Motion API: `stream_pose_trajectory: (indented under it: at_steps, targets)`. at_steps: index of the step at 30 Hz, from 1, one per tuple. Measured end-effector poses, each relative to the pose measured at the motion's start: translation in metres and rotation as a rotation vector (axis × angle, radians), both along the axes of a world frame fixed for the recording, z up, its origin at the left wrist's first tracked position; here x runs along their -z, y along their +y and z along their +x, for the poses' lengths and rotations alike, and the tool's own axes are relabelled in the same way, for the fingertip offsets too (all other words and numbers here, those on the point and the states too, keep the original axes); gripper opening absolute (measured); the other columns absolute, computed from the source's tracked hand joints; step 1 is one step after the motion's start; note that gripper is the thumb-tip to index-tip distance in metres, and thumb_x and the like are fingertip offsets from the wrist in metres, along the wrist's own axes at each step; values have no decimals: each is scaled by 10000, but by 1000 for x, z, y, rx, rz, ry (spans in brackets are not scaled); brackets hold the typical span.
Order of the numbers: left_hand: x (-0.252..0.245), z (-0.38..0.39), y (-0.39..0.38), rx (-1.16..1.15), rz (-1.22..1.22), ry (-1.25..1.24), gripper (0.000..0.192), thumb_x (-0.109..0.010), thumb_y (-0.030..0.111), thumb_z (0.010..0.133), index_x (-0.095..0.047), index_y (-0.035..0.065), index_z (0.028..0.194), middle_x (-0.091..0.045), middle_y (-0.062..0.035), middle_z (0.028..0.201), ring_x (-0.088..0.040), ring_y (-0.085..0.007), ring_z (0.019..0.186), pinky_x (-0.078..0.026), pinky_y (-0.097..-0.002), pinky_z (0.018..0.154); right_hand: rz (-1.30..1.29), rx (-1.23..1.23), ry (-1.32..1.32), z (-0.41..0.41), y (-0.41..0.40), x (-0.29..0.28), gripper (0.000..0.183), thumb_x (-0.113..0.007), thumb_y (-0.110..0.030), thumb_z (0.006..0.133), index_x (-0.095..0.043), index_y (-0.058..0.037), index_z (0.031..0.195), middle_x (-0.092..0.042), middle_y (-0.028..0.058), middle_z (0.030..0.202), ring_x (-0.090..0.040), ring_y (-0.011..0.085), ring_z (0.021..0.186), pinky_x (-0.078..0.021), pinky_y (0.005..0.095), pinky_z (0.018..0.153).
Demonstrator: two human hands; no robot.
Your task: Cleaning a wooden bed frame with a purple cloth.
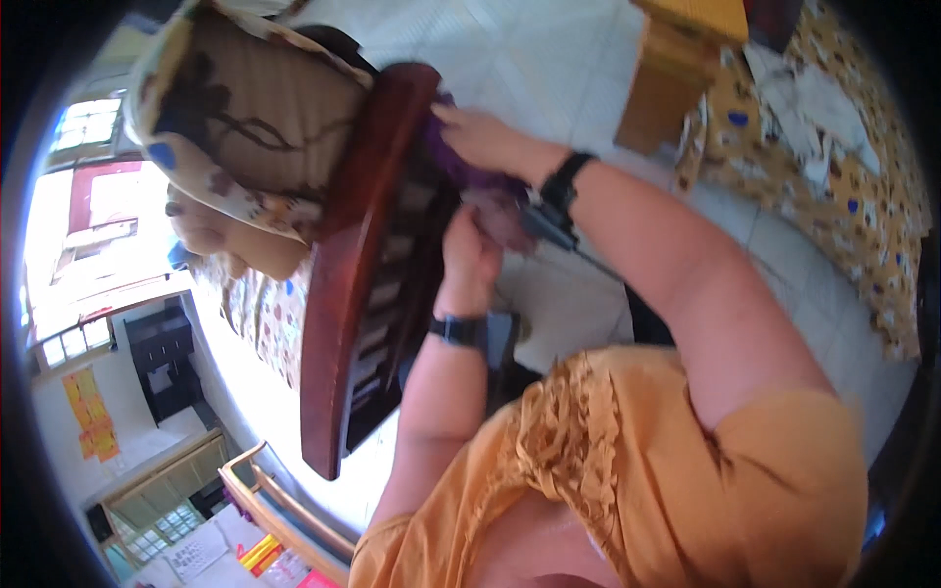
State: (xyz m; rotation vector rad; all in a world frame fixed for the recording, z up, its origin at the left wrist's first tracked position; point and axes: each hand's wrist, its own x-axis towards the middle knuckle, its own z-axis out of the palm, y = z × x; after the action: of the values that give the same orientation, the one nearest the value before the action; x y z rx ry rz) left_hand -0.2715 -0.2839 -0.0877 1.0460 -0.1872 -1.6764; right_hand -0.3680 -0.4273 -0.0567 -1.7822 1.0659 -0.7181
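My right hand is closed on a purple cloth, beside the top rail of a slatted, dark red-brown wooden furniture frame. Just below it, my left hand is near the frame's slats, its fingers curled beside a blurred pinkish, sheer-looking piece. Whether the left hand grips that piece is unclear, and so is whether the piece belongs to the purple cloth. Both wrists wear dark bands with grey devices.
Behind the frame lie a brown padded piece and patterned fabric. A wooden box-like piece and patterned cloth with white fabric are at upper right. A light wooden rail shows at lower left.
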Motion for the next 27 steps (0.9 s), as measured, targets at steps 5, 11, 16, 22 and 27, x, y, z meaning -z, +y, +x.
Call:
stream_pose_trajectory:
  at_steps: [5, 11, 16, 22, 27]
  targets:
    - [-11, -2, 6, -203, 47, -60, 308, -425, 137, 1030, -572, -4, 1261, -632, -135, 1267, -584, -277, 1174, -448, -426, 1061, 76, -61, -208, 5, -12, -5, 449, -480, -140, 959, -536, -8, 1385, -638, 201, 1304, -592, 301, 1184, -428, 359, 1041]
    - [-4, 2, -3, -262, 82, -5, 335, -433, 154, 1036, -561, 8, 1309, -624, -143, 1298, -586, -306, 1189, -449, -443, 1070, 244, 79, -245, 9, -42, 51, 442, -468, -113, 950, -531, -14, 1376, -640, 202, 1240, -589, 315, 1143, -459, 350, 989]
    - [-11, 30, 5, -358, 24, -33, 293, -429, 169, 1034, -582, 19, 1233, -651, -127, 1215, -614, -273, 1113, -495, -420, 987, 185, 166, -408, 60, 29, 8, 404, -494, -85, 974, -535, 4, 1366, -657, 121, 1166, -602, 196, 1026, -486, 319, 915]
    - [-15, 25, 14, -349, 78, -29, 262, -417, 179, 1023, -608, 34, 1128, -679, -120, 1080, -660, -260, 956, -553, -410, 820, 323, -125, -236, 29, 53, -30, 469, -535, -123, 949, -518, 111, 1355, -661, 231, 1228, -641, 302, 1107, -494, 344, 939]
    - [-9, 27, 12, -408, 35, 39, 251, -422, 180, 1020, -608, 35, 1108, -688, -130, 1013, -669, -275, 887, -553, -394, 733, 585, 196, -661, 12, 21, -23, 254, -477, -82, 986, -621, 4, 1178, -689, 102, 1039, -666, 194, 901, -546, 335, 809]
